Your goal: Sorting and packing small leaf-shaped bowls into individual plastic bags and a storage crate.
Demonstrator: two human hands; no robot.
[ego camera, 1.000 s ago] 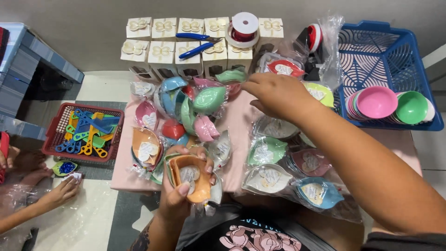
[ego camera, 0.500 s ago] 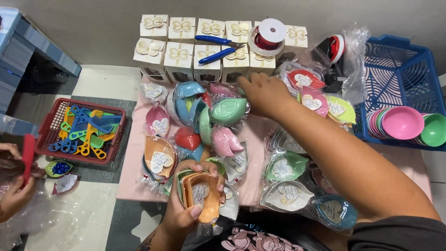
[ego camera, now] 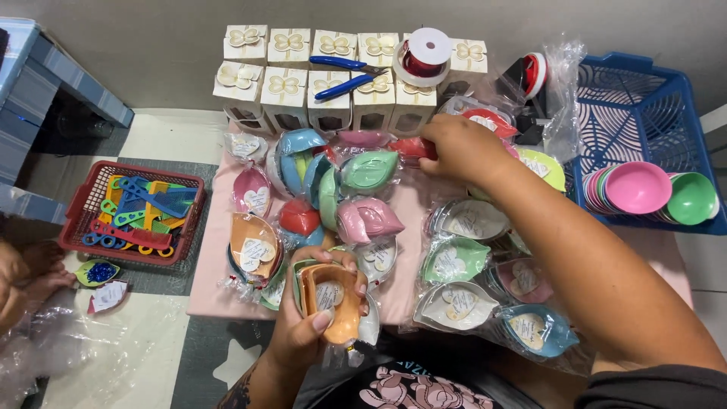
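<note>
Head-camera view: the left hand (ego camera: 310,333) is curled shut around an orange leaf-shaped dish (ego camera: 333,303) stacked with others, holding it up just over the near edge of the pink desk (ego camera: 413,212). The right hand (ego camera: 458,148) reaches across to the far side, fingers pinched closed on a red wrapped dish (ego camera: 415,148) beside the green dish (ego camera: 369,170) and in front of the row of white gift boxes (ego camera: 284,87). More wrapped dishes lie under that arm, a blue basket (ego camera: 644,106) stands to the right, and a red tray of combs (ego camera: 132,216) rests on the floor to the left.
</note>
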